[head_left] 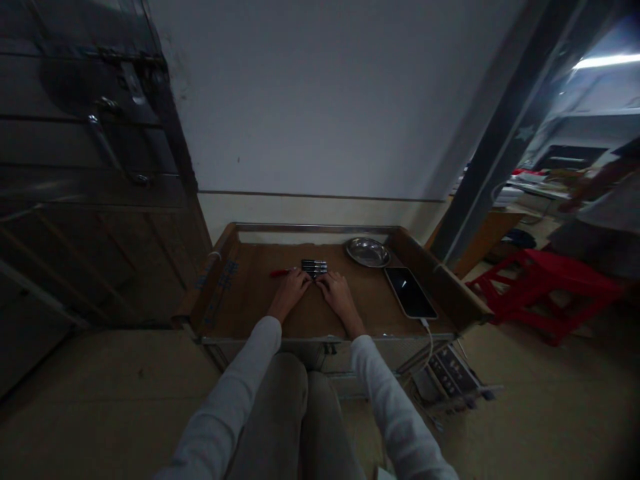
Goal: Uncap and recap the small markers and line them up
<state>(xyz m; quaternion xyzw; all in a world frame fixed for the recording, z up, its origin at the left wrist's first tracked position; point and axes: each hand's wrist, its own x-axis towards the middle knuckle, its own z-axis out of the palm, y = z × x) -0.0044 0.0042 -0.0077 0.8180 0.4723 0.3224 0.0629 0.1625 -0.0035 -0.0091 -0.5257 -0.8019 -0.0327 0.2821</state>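
On the surface [250,293], dark pens [314,265] seem light, stiff, best pinched mid-barrel; left hand [296,284] and right hand [337,291]: cannot tell their grip.

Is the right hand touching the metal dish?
Apart. The head view shows brown tabletop between the right hand and the metal dish, which sits farther back and to the right.
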